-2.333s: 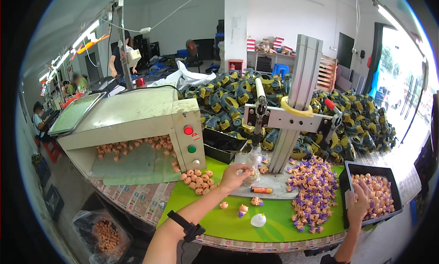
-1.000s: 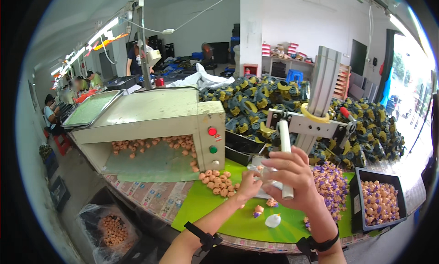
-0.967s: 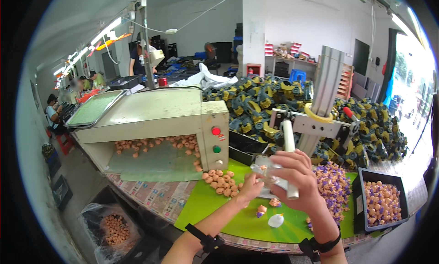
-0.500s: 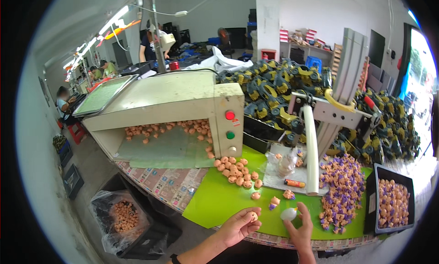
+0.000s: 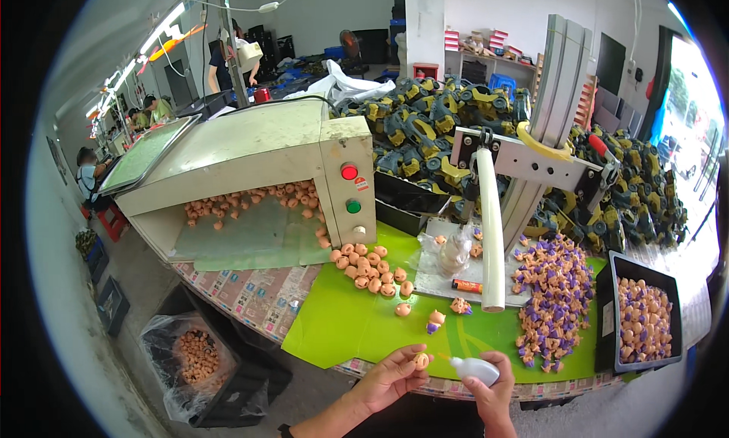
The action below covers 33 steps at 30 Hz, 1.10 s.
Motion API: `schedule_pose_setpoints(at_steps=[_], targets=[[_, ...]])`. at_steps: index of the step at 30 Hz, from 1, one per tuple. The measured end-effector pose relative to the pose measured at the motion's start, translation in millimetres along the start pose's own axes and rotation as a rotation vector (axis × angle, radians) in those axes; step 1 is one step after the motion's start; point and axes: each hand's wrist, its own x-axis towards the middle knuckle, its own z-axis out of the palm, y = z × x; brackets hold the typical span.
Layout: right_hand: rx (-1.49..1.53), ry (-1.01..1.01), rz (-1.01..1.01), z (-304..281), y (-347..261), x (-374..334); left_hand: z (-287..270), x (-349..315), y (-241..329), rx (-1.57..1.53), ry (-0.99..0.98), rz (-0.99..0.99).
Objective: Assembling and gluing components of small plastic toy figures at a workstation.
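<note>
Facing a broad pile of grey-and-yellow plastic parts (image 5: 425, 134), banking up across the back of the table (image 5: 243, 297). Viewing, at left, a long cream box machine (image 5: 250, 146), showing 1 red button (image 5: 348, 171) and 1 green button (image 5: 353, 206) on its end face. Working above a green mat (image 5: 319, 332), stretching along the curved near edge of the table, showing a bare stretch from its left corner to the hands and a narrower bare stretch between the right hand (image 5: 495, 381) and the figures. Finding tighter room toward the middle, meeting there a metal press (image 5: 558, 81), extending a long white handle (image 5: 490, 233) past the front edge of its base plate (image 5: 433, 275). Seeing a filled black bin (image 5: 607, 332) at the right end, a heap of peach-and-purple figures (image 5: 554, 301) beside it, and a smaller heap of peach heads (image 5: 364, 271) near the machine's end face.

Curling the left hand (image 5: 391, 377) over the near table edge, pinching with thumb and fingertips. Wrapping the right hand closely around a white bottle (image 5: 477, 371), aiming its yellow nozzle (image 5: 445, 357) leftward, leaving a slight gap before the pinched piece. Presenting, in that left pinch, 1 small round head (image 5: 421, 360), showing smooth peach plastic and brownish markings too small to make out.
</note>
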Motion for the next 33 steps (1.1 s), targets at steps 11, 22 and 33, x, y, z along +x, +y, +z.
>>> schedule_pose_setpoints(at_steps=[11,22,33], targets=[[-0.278,-0.001,-0.287,2.9,-5.9,-8.7,-7.0,3.6,-6.0,0.062,-0.014,0.034],[-0.435,0.003,-0.352,6.4,-7.8,-6.4,-4.8,4.7,-5.4,0.055,0.012,0.017],[-0.555,-0.032,-0.443,-1.5,-20.9,-10.1,-5.1,5.4,-5.4,0.053,0.026,0.027]])
